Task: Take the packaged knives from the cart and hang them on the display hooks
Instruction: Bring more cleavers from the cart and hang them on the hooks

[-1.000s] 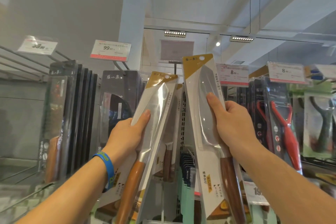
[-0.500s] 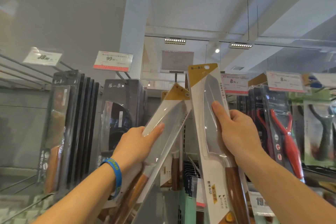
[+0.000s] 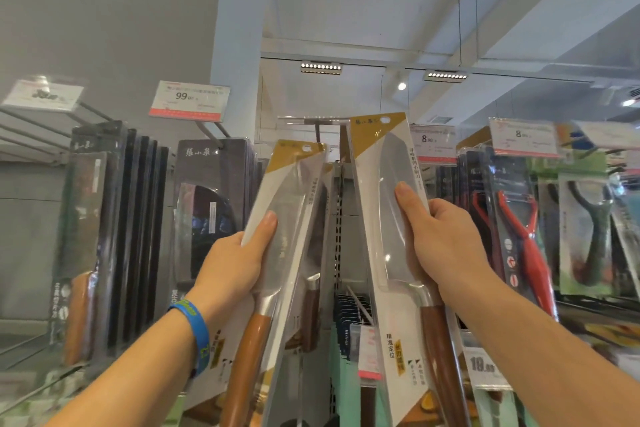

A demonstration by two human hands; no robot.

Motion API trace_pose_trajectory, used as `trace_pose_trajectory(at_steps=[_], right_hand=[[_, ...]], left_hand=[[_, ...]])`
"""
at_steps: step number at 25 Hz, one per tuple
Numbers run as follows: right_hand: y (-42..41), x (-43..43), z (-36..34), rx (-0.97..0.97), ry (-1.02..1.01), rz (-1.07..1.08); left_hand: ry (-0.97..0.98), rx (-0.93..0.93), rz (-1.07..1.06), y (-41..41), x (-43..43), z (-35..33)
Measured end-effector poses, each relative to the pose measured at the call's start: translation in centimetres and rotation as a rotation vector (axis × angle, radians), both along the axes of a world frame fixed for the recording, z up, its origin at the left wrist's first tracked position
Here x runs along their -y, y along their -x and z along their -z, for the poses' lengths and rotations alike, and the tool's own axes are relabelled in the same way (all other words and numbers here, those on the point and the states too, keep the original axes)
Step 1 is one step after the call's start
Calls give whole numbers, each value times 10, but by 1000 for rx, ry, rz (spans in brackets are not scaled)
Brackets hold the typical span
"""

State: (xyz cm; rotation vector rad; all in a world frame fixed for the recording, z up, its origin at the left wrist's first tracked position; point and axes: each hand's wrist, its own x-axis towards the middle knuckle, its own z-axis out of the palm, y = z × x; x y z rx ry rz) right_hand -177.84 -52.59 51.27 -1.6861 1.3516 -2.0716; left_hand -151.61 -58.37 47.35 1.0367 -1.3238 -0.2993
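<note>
2 packaged knives at ctr frame, not yet hung. Left hand (image 3: 239, 263) grips the light-handled pack (image 3: 291, 191) at blade level; right hand (image 3: 446, 243) grips the dark-handled pack (image 3: 384, 166) likewise. Judged: stiff card, slick blister, bottom-heavy. Hold mid-blade, guide by hang hole (image 3: 385, 120).

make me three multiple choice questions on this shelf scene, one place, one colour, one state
1. Where is the 99 price tag? A. upper left, above the dark boxes B. beside the red peelers C. on the floor
2. What colour is the wristband? A. red B. blue C. white
3. What do the left hand and right hand hold? A. nothing B. one knife together C. one packaged knife each

Key: 1 A, it hangs above those boxes. 2 B, blue on the left wrist. 3 C, one grips the light-handled packaged knife, the other the dark-handled packaged knife.
</note>
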Motion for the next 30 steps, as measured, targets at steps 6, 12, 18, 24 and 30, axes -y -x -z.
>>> trace_pose_trajectory(at_steps=[6,12,18,24,30], right_hand=[[-12,-1,4,78,-22,-113],[-15,-12,21,57,-113,-169],[-24,-21,6,-12,-33,-114],[-28,-24,-13,-2,-12,-151],[-27,-15,-8,29,-45,-172]], left_hand=[[19,68,-54,-9,-2,-4],[66,221,-199,9,0,-3],[65,251,-132,3,1,-2],[43,232,-177,-2,-7,-13],[58,372,-221,12,-10,-12]])
